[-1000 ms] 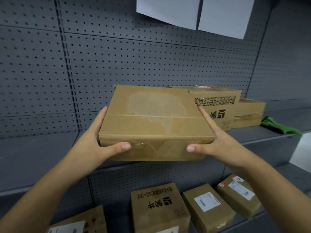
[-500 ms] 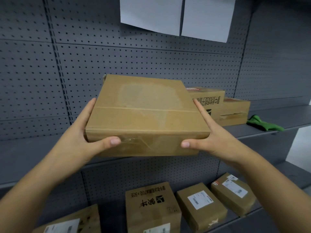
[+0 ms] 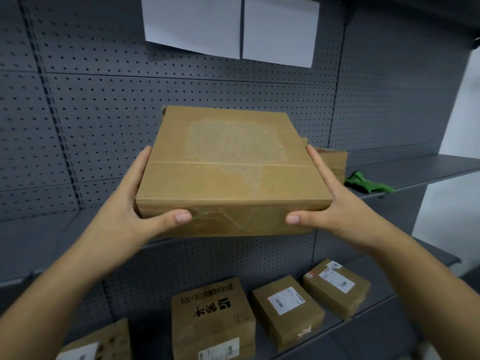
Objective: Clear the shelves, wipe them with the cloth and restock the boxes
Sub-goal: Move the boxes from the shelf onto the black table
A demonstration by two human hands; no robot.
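Cardboard box (image 3: pixel 228 178) held at the middle shelf (image 3: pixel 39 237) front edge, left hand (image 3: pixel 124 214) and right hand (image 3: pixel 335 211) gripping its sides, fingers (image 3: pixel 141 163) flat along the walls, thumbs hooked on the front face. It looks best lowered level and slid back squarely. Shelf room shows left, while a second box (image 3: pixel 336 162) and the green cloth (image 3: pixel 368 184) sit close on the right.

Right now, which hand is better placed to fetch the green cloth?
Probably the right hand: the green cloth lies on the shelf to its right; the left hand is across the box.
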